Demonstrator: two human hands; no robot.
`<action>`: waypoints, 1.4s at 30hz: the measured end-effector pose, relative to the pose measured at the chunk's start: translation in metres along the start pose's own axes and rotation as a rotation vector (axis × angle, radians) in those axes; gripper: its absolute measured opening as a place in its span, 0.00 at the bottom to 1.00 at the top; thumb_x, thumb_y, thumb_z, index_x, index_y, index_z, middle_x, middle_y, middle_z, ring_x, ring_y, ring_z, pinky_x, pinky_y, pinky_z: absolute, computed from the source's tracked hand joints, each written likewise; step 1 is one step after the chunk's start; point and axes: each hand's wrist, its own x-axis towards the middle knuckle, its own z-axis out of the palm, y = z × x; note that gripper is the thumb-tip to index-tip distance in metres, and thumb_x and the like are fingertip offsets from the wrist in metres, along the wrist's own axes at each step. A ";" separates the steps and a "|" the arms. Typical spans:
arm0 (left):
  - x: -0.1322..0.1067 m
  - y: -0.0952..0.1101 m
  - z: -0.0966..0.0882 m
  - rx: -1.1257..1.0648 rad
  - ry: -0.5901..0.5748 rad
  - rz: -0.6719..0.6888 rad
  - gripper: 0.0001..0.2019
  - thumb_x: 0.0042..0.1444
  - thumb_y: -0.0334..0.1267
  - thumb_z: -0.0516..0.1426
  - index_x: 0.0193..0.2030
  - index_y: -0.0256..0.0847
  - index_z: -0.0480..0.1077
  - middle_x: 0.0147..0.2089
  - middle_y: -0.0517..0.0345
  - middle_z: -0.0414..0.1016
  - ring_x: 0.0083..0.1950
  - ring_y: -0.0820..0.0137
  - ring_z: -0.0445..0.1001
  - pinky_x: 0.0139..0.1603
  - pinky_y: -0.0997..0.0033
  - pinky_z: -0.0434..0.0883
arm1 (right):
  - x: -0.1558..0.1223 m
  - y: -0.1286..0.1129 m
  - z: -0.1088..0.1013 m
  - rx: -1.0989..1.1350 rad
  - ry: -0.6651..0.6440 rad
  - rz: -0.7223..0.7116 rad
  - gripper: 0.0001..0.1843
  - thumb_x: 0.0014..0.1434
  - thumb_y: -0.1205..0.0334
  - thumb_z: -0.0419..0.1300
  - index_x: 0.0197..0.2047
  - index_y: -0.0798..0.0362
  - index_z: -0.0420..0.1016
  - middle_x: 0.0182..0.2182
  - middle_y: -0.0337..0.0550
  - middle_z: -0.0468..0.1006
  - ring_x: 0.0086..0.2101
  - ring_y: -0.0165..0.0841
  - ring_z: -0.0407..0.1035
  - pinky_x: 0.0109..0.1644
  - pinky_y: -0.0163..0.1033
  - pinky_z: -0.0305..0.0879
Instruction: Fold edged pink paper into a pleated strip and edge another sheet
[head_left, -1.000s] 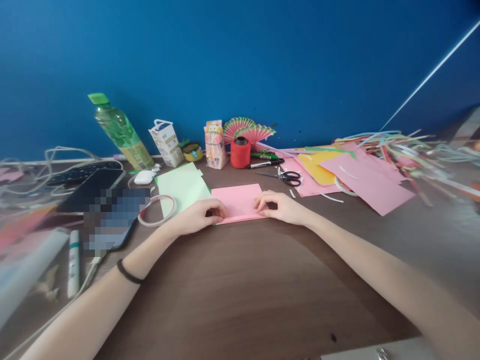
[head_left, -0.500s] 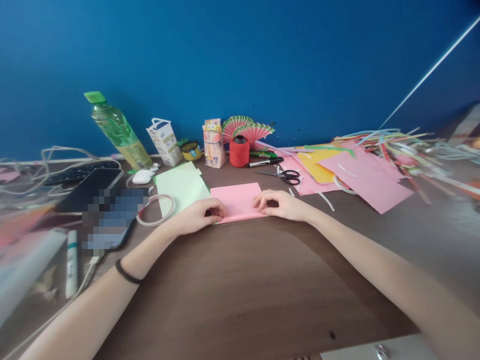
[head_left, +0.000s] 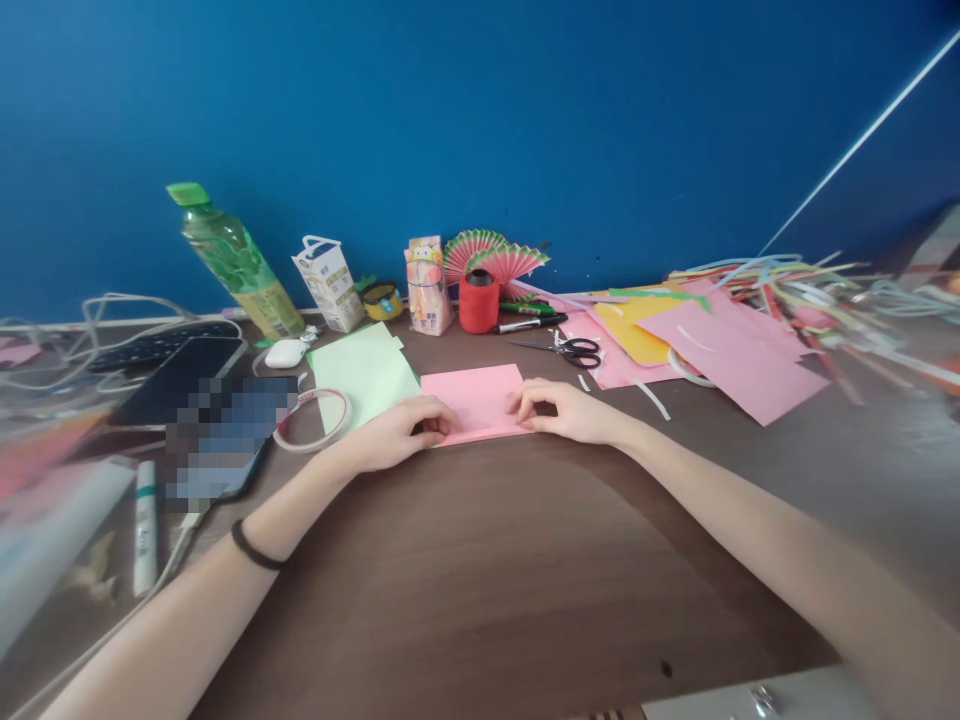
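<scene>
A pink sheet of paper lies on the brown desk in front of me, with a narrow fold along its near edge. My left hand grips the left end of that fold between thumb and fingers. At the right end, my right hand pinches the same fold with curled fingers. Light green paper lies just left of the pink sheet, and a roll of tape rests partly over it. Black-handled scissors lie behind my right hand.
Along the blue wall stand a green-capped bottle, a milk carton, a red thread spool and folded paper fans. Pink and yellow papers and paper strips are heaped right. A phone and marker lie left.
My left fingers have shifted slightly to the right along the near fold of the pink paper. My right hand stays in nearly the same place.
</scene>
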 end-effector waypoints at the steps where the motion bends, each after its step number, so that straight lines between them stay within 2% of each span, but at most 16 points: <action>1: 0.000 0.001 0.000 0.023 -0.006 0.022 0.10 0.55 0.32 0.49 0.42 0.39 0.69 0.41 0.56 0.70 0.40 0.72 0.67 0.45 0.72 0.65 | 0.000 0.000 0.000 -0.007 -0.005 -0.004 0.04 0.53 0.68 0.57 0.27 0.54 0.70 0.39 0.43 0.75 0.44 0.34 0.66 0.53 0.46 0.56; 3: -0.001 0.003 0.000 0.073 -0.020 0.058 0.14 0.57 0.31 0.47 0.46 0.42 0.69 0.44 0.55 0.68 0.45 0.71 0.66 0.50 0.70 0.62 | -0.001 0.000 0.000 -0.026 -0.016 -0.018 0.04 0.53 0.69 0.56 0.31 0.53 0.72 0.39 0.43 0.74 0.45 0.34 0.65 0.54 0.46 0.55; 5: -0.002 0.004 0.001 0.128 -0.037 0.059 0.18 0.58 0.30 0.45 0.50 0.47 0.68 0.46 0.56 0.66 0.48 0.70 0.64 0.53 0.68 0.59 | -0.002 0.001 0.000 -0.051 -0.033 -0.036 0.09 0.54 0.70 0.55 0.38 0.52 0.73 0.42 0.43 0.73 0.46 0.34 0.63 0.54 0.46 0.55; 8: -0.003 0.004 0.002 0.206 -0.073 0.026 0.23 0.58 0.27 0.43 0.55 0.54 0.65 0.46 0.56 0.64 0.48 0.69 0.62 0.53 0.67 0.57 | -0.001 0.001 -0.001 -0.099 -0.074 -0.055 0.18 0.55 0.72 0.53 0.48 0.49 0.71 0.46 0.44 0.70 0.48 0.33 0.60 0.55 0.45 0.55; 10: -0.003 0.002 0.002 0.234 -0.092 0.016 0.25 0.58 0.27 0.43 0.57 0.57 0.61 0.46 0.57 0.62 0.48 0.69 0.61 0.53 0.65 0.56 | -0.001 0.001 -0.001 -0.131 -0.102 -0.070 0.20 0.57 0.73 0.52 0.50 0.47 0.71 0.47 0.43 0.69 0.47 0.33 0.59 0.55 0.45 0.54; 17: -0.001 -0.001 0.003 0.261 -0.133 -0.004 0.25 0.59 0.29 0.41 0.58 0.62 0.58 0.46 0.57 0.61 0.48 0.68 0.59 0.53 0.64 0.54 | -0.001 0.001 0.000 -0.206 -0.136 -0.119 0.21 0.59 0.72 0.49 0.50 0.41 0.71 0.47 0.42 0.69 0.47 0.33 0.58 0.55 0.46 0.52; 22: -0.002 -0.001 0.003 0.266 -0.141 0.013 0.26 0.59 0.28 0.41 0.59 0.64 0.56 0.47 0.58 0.61 0.49 0.69 0.59 0.54 0.64 0.52 | 0.000 0.000 0.000 -0.252 -0.168 -0.121 0.25 0.58 0.75 0.48 0.51 0.38 0.69 0.47 0.41 0.67 0.46 0.33 0.56 0.56 0.48 0.51; 29: -0.001 0.001 0.002 0.329 -0.186 0.021 0.28 0.58 0.26 0.41 0.56 0.67 0.59 0.49 0.59 0.60 0.50 0.68 0.57 0.53 0.63 0.52 | 0.001 -0.002 0.000 -0.301 -0.217 -0.110 0.29 0.58 0.76 0.46 0.52 0.34 0.67 0.48 0.41 0.66 0.45 0.35 0.55 0.56 0.51 0.50; 36: 0.000 0.004 0.002 0.340 -0.187 -0.005 0.25 0.61 0.30 0.40 0.55 0.70 0.59 0.49 0.60 0.59 0.49 0.67 0.57 0.53 0.61 0.52 | 0.002 -0.004 0.000 -0.297 -0.236 -0.085 0.28 0.57 0.77 0.46 0.50 0.35 0.69 0.48 0.41 0.65 0.47 0.35 0.54 0.57 0.52 0.48; 42: -0.002 0.004 0.002 0.312 -0.157 0.006 0.24 0.61 0.31 0.41 0.55 0.67 0.60 0.47 0.58 0.60 0.49 0.68 0.57 0.54 0.62 0.53 | -0.001 0.002 0.002 -0.253 -0.165 -0.102 0.24 0.58 0.74 0.49 0.48 0.36 0.72 0.48 0.41 0.67 0.48 0.34 0.56 0.57 0.51 0.50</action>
